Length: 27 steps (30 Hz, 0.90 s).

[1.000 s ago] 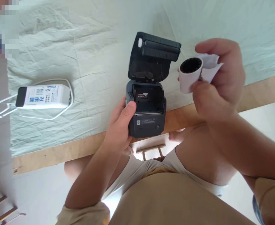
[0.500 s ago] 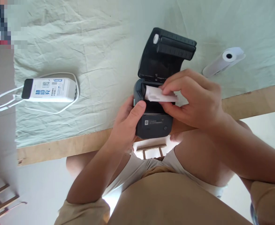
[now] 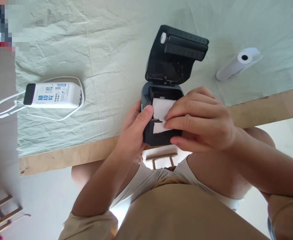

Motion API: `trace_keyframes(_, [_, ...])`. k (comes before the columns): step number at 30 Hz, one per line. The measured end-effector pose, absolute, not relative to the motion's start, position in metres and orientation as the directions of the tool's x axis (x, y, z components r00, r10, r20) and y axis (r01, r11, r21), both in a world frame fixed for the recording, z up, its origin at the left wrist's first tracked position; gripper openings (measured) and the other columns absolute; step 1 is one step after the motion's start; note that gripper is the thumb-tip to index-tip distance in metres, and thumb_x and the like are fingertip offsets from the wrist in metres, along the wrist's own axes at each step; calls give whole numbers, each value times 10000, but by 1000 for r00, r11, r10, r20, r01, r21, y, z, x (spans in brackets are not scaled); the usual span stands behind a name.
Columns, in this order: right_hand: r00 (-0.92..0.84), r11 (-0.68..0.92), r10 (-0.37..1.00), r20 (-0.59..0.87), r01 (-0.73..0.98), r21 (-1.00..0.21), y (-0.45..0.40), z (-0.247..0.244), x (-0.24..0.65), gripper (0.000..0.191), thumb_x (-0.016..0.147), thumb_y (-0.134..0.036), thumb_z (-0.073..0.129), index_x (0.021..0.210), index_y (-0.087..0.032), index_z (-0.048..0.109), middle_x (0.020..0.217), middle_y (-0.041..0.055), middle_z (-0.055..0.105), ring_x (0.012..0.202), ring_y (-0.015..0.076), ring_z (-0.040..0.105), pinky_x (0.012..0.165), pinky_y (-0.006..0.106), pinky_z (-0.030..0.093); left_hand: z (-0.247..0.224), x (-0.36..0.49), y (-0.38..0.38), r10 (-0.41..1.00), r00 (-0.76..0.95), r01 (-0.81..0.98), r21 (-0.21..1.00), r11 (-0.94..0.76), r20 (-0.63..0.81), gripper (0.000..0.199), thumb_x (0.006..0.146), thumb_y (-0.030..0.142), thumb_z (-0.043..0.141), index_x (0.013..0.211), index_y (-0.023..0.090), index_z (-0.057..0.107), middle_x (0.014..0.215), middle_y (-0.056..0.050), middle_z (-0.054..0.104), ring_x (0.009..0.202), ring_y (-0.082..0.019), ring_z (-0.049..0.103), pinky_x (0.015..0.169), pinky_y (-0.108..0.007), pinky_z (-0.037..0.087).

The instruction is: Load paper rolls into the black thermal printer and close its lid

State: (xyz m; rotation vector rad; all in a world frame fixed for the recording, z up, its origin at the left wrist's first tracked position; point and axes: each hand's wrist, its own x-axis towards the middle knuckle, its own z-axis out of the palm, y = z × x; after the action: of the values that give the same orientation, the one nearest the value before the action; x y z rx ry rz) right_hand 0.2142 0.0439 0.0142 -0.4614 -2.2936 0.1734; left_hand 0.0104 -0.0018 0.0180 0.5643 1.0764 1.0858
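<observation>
A small dark portable printer [image 3: 161,138] sits at the table's front edge, its hinged lid [image 3: 171,68] raised. My left hand [image 3: 136,128] is wrapped round the printer's left side, thumb on the rim. White paper [image 3: 160,108] lies across the printer's open bay, with dark marks partway down. On the paper's right part rest the fingers of my right hand [image 3: 203,118], bent together; its thumb is apart, lower down by the printer's front. How much of the paper is rolled inside the bay is hidden.
A white paper roll [image 3: 232,66] lies on the pale green cloth [image 3: 106,60] to the right. To the left is a white power bank-like box [image 3: 54,95] with a white cable [image 3: 80,110] looped round it. The table's wooden edge [image 3: 69,155] runs before my lap.
My right hand has moved down towards the printer's front, and the paper now lies flat, reaching lower over the printer. The left hand keeps its hold; the printer and lid have shifted slightly.
</observation>
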Motion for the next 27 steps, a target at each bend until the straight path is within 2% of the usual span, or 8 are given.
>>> trace_keyframes(3, [-604,900,434,668,331,-284,42,12,213,29,1079,-302,688,1098,-282,680,992,-20,824,895,177,773,770,407,519,12,8,-2,956,37,-419,863,280,-292,318,919,447,893,1090,206,774,895,-6,779,711,-150,734,566,-238,595])
trace_keyframes(10, [-490,817,572,658,418,-398,37,16,213,210,1016,-116,721,1108,-287,641,823,-61,743,786,158,727,750,362,525,9,9,0,960,91,-411,868,279,-266,339,892,386,883,1145,238,712,1055,-43,845,1002,-283,844,805,-365,704])
trace_keyframes(13, [-498,862,501,708,355,-361,36,14,211,188,1015,-189,742,1123,-304,641,844,-59,763,823,179,756,725,390,507,9,8,-1,967,82,-405,878,253,-241,335,927,450,857,1154,243,723,1048,-46,841,960,-266,836,737,-327,685])
trace_keyframes(16, [-508,910,413,756,264,-320,36,9,207,113,1079,-411,679,1116,-313,637,829,-61,761,791,186,751,706,406,518,11,5,-2,950,75,-338,888,311,-303,346,889,330,890,1191,258,736,1062,-29,836,967,-247,819,758,-311,688])
trace_keyframes(18, [-434,895,442,785,269,-356,38,7,206,126,1103,-435,611,1093,-312,635,818,-44,742,775,194,740,709,415,538,13,4,-3,933,61,-293,887,355,-354,438,830,244,915,1229,266,735,1092,-33,838,998,-274,820,782,-343,705])
trace_keyframes(21, [-259,795,581,771,384,-470,46,5,211,139,1045,-340,619,1178,-328,657,1009,17,758,922,236,744,759,431,585,15,3,-5,930,48,-275,890,363,-364,507,806,205,908,1277,270,734,1120,-51,837,1040,-319,827,773,-373,719])
trace_keyframes(24, [-225,714,680,698,420,-561,55,2,219,472,1043,-494,615,1498,-380,561,1481,85,669,1230,317,724,896,502,624,16,2,-7,923,70,-266,884,384,-379,585,781,185,909,1328,278,723,1130,-55,829,1032,-321,823,797,-393,731])
trace_keyframes(27, [-241,700,706,666,385,-602,55,2,223,587,1058,-598,564,1616,-452,454,1566,59,606,1316,333,704,970,541,619,15,1,-8,922,61,-267,884,385,-383,563,792,201,897,1325,281,735,1108,-57,819,996,-313,817,780,-397,735])
